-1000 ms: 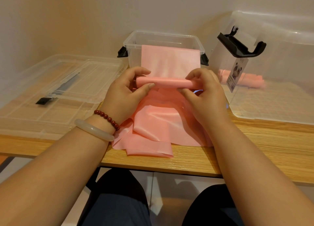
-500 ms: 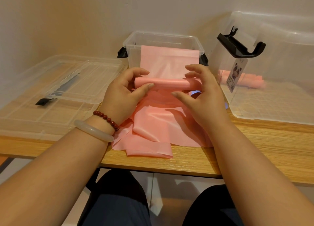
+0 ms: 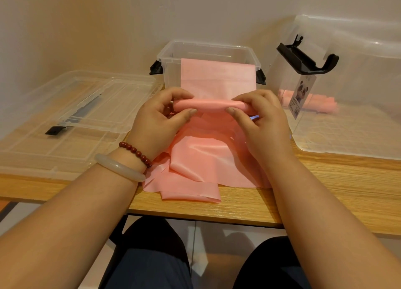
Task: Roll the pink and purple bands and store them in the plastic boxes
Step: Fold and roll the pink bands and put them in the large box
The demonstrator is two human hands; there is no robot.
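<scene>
- The pink band [image 3: 208,105] is partly wound into a tube held above the worktop [image 3: 325,191], in front of the small clear plastic box [image 3: 208,47].
- The tube's long axis runs left to right across the view, one end toward each hand.
- The left hand [image 3: 158,119] has its grip on the tube's left end, fingers curled over the top and thumb pressing from below.
- The right hand [image 3: 260,119] has the same grip on the right end.
- From the tube, a flat stretch of band rises against the small box's front wall, its top edge near the rim.
- The loose remainder lies crumpled on the worktop under the hands, reaching toward the near edge.
- A large clear plastic box [image 3: 347,132] stands to the right with rolled pink bands [image 3: 321,106] inside.
- Clear lids [image 3: 65,115] lie on the left.
- A bead bracelet [image 3: 135,153] and a pale bangle [image 3: 119,167] sit on the left wrist.
</scene>
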